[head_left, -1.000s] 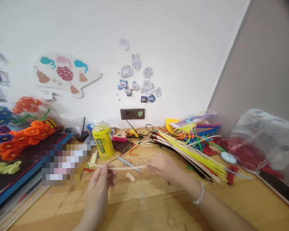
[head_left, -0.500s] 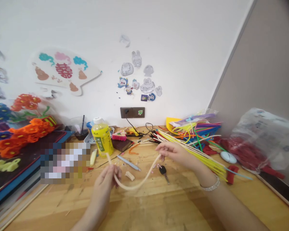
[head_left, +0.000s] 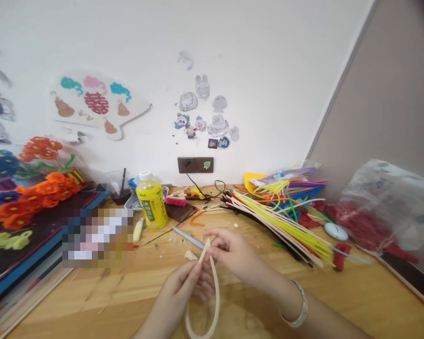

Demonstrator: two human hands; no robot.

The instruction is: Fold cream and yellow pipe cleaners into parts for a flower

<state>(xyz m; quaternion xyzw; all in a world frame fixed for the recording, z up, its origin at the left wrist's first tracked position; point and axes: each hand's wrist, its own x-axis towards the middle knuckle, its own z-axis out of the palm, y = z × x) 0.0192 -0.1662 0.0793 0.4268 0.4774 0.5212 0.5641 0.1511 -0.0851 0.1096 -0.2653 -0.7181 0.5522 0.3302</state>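
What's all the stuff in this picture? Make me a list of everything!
Pipe cleaner: one, cream, bent in a loop, between both hands.
Pipe cleaner pile: many, mostly yellow and cream, right of the hands.
Bottle: one, yellow, back of the table.
Flowers: many, orange and blue, far left.
Bag: one, clear with red inside, far right.
Mouse: one, white, beside the bag.
Stick: one, light blue, near the hands.
Table: one, wooden, under everything.
Paper fan: one, white, on the wall.
Stickers: many, mixed colours, on the wall.
Wall socket: one, brown, on the wall.
Left hand: one, holding the loop.
Right hand: one, holding the loop, silver bracelet on the wrist.
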